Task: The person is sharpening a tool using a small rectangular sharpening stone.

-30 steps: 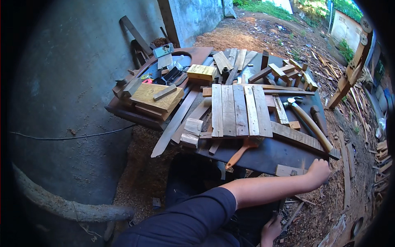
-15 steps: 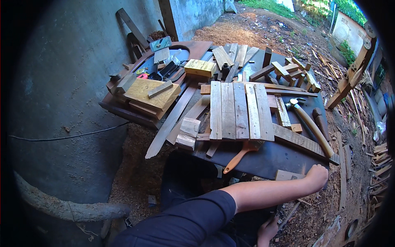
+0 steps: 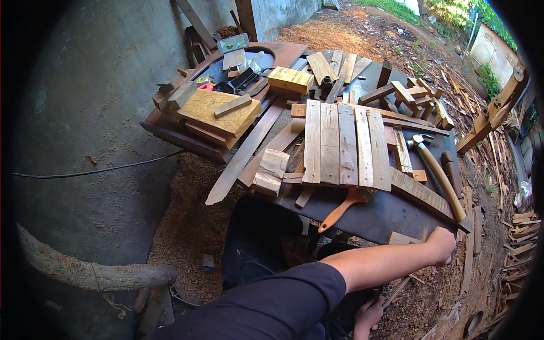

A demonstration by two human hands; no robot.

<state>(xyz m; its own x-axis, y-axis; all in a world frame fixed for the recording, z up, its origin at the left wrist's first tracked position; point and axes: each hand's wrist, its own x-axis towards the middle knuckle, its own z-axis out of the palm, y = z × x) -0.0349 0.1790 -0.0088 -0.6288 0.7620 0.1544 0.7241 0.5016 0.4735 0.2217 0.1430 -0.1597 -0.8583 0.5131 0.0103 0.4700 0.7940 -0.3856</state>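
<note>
My left arm, in a dark sleeve, stretches across to the table's front right corner. There my left hand (image 3: 441,247) is closed in a fist, beside a short wooden block (image 3: 402,238) at the table edge. Whatever is in the fist is hidden. Lower down, beneath the forearm, my right hand (image 3: 369,313) has its fingers curled, and what it grips cannot be made out. Near it lies a thin wooden strip (image 3: 398,293). Just beyond my left hand a claw hammer (image 3: 439,170) rests across a long ridged wooden bar (image 3: 422,195).
A panel of wooden slats (image 3: 347,147) lies mid-table, with a paintbrush (image 3: 339,212) poking out under it. Further left are a yellowish wood block (image 3: 218,116) and a long plank (image 3: 246,153). Small wooden frames (image 3: 419,96) stand far right. A curved trunk (image 3: 96,275) lies lower left.
The view has shifted, so the table and its things appear further right and higher. My left fist has drawn slightly nearer to me relative to the table; the right hand stays low.
</note>
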